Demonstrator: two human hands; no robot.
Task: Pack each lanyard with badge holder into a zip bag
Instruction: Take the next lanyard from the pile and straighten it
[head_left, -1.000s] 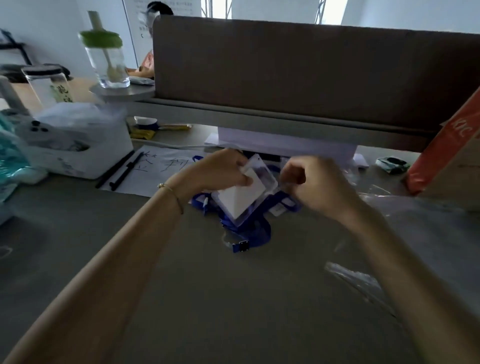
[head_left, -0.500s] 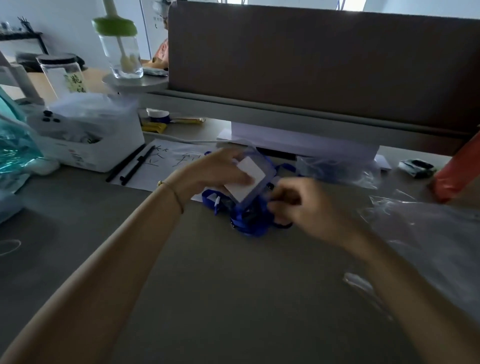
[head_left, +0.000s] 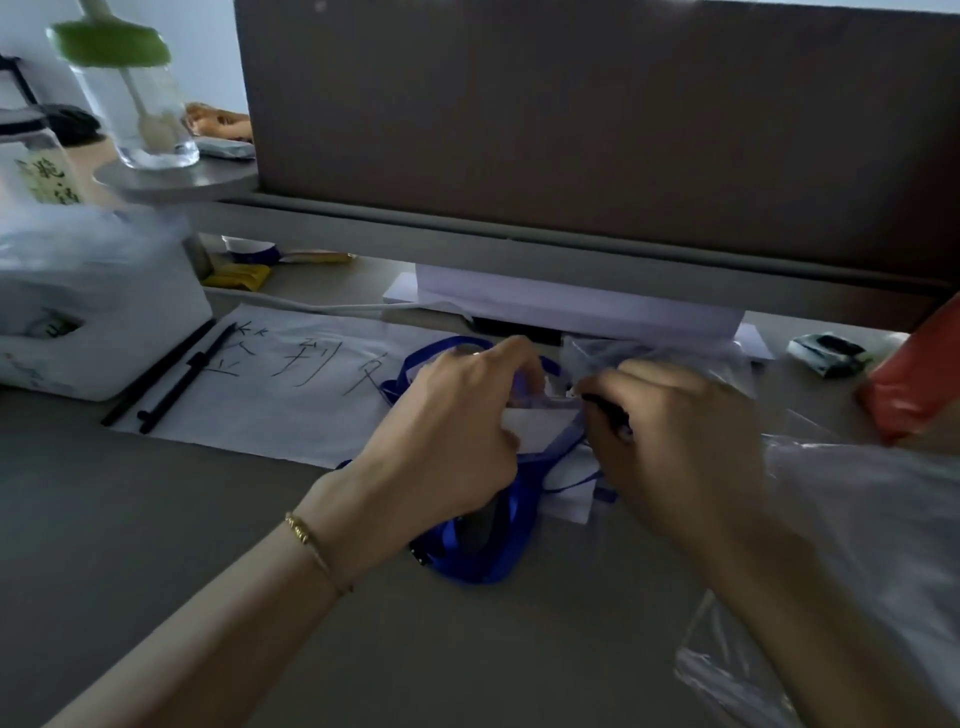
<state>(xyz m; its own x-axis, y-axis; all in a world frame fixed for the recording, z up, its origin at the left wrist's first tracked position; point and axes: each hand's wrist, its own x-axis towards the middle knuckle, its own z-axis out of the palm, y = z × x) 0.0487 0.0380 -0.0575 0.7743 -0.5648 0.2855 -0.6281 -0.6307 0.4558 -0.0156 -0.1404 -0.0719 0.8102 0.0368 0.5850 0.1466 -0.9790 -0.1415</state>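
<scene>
A clear badge holder (head_left: 540, 423) with a white card inside sits low over the grey desk between both hands. My left hand (head_left: 457, 431) grips its left side, fingers curled over the top. My right hand (head_left: 675, 441) is curled at its right edge and pinches something dark there, seemingly the clip end. The blue lanyard (head_left: 493, 545) lies bunched in loops under and in front of my left hand, with one loop arching behind it. Clear zip bags (head_left: 649, 353) lie just behind my right hand.
A white sheet with handwriting (head_left: 291, 374) and two black pens (head_left: 171, 376) lie to the left. A white box (head_left: 98, 306) stands at far left. More clear plastic (head_left: 883, 519) covers the desk at right, by an orange box (head_left: 914, 374). A partition (head_left: 571, 130) walls the back.
Both hands have brought the badge holder lower and closer together. The right hand moved up from the bunched lanyard to the holder's right edge. The camera has moved closer.
</scene>
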